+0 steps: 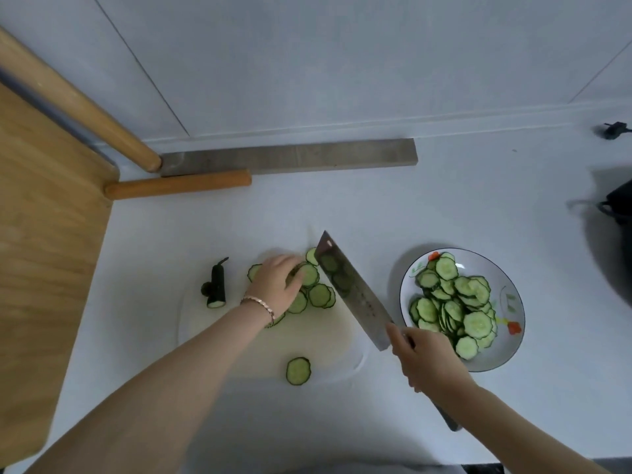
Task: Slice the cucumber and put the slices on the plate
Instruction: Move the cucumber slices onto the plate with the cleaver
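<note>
Several cucumber slices (319, 295) lie in a loose pile on a white cutting board (328, 336). My left hand (278, 280) rests on that pile, fingers curled over the slices. My right hand (422, 355) grips the handle of a cleaver (352, 290), whose blade stands tilted just right of the pile, with slices reflected on it. One stray slice (298, 371) sits near the board's front edge. A dark cucumber end piece (216, 285) lies left of the board. The white plate (509, 350) to the right holds many slices (455, 302).
A wooden chair (51, 217) stands at the left, its legs reaching the back. A grey metal bar (290, 155) lies along the wall. A dark object (619, 206) sits at the right edge, and a small black item (615, 130) is further back.
</note>
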`<state>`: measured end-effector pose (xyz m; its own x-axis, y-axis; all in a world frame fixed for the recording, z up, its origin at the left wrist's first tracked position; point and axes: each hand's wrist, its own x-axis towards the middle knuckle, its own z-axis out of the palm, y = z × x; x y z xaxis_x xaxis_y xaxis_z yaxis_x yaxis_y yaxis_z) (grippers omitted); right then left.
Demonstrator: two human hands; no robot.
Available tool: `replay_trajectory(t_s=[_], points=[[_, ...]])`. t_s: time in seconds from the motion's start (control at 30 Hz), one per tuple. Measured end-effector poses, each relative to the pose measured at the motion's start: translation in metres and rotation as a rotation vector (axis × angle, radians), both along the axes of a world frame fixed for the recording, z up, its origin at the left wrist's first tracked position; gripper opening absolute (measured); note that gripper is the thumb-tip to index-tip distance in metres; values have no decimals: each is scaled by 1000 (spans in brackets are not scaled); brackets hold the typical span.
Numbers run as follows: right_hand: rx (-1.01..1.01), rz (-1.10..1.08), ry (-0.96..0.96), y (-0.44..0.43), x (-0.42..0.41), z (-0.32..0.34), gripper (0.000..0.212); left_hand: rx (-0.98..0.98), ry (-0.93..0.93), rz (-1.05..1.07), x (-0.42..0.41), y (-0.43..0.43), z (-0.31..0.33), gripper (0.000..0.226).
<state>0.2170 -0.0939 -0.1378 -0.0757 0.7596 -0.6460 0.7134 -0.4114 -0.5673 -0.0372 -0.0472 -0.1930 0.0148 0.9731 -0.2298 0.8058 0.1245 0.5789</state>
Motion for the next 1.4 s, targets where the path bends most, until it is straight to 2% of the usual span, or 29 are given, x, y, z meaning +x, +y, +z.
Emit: replay_trajectory(t_s=[0.1, 0.23, 0.37, 0.53, 0.73, 0.83, 0.9, 1.0, 1.07, 1.2, 1.4], points=[[-6, -114, 75, -2, 5, 0, 49, 65, -30, -29, -2, -16, 2, 57], [-1, -137, 90, 1, 5, -3, 53, 136, -25, 76, -9, -19, 7, 57], [49, -58, 32, 9, -2, -4, 54, 109, 73, 113, -15, -18, 4, 55], [188, 151, -152, 24, -19, 1, 53, 33, 167, 155, -17, -14, -1, 34], [247, 388, -328, 13, -22, 3, 52, -42, 96, 214, -27, -18, -8, 43], [257, 394, -333, 1, -17, 0, 51, -62, 38, 234, -26, -27, -12, 45], [245, 322, -264, -5, -12, -3, 52, -64, -5, 264, -22, -35, -15, 44], [53, 1, 28, -13, -1, -6, 50, -21, -103, 308, -12, -46, -16, 47], [-25, -148, 164, -20, 5, -9, 51, 1, -99, 316, -6, -49, -14, 50], [-92, -325, 280, -35, 9, -22, 52, 23, 97, 340, 0, -51, -15, 59], [-164, -464, 392, -48, 4, -37, 52, -49, 140, 287, 14, -50, -19, 61]])
